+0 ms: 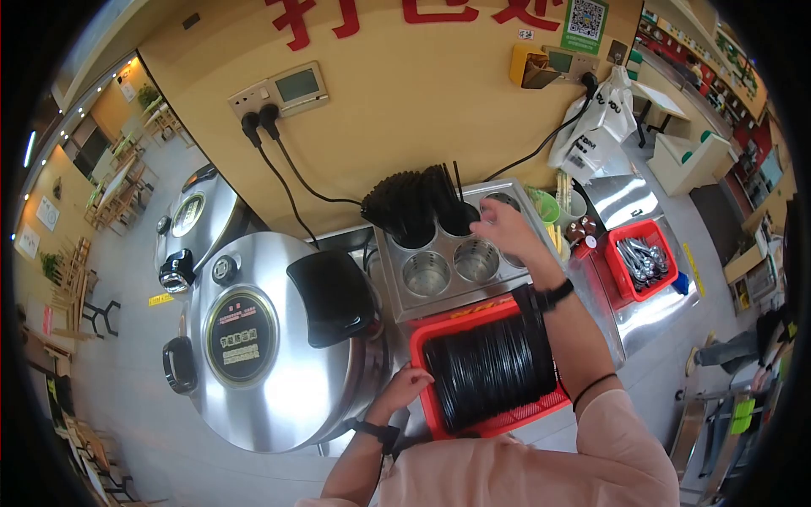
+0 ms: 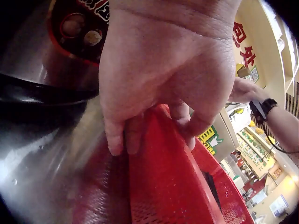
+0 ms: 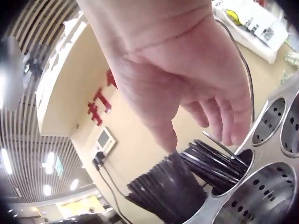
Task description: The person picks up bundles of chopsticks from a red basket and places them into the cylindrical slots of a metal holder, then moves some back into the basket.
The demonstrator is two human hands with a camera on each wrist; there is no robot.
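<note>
My left hand [image 1: 404,388] grips the left rim of a red plastic basket [image 1: 420,336], its fingers and thumb on either side of the rim in the left wrist view. Inside the basket lies a thick pile of black chopsticks [image 1: 486,372]. My right hand [image 3: 182,88] hangs over the steel utensil holder [image 1: 409,309], fingers loosely bent with nothing between them. Just below it, black chopsticks [image 3: 217,163] stand in one cup, and a denser bundle of chopsticks [image 3: 163,189] fills the cup beside it. The front cups [image 1: 427,275] hold nothing.
A big steel cooker [image 1: 296,380] with a black handle stands left of the basket. To the right are a red basket of spoons [image 1: 644,260], small jars [image 1: 581,228] and a white plastic bag [image 1: 596,127]. Power cords [image 1: 291,182] run along the wall behind.
</note>
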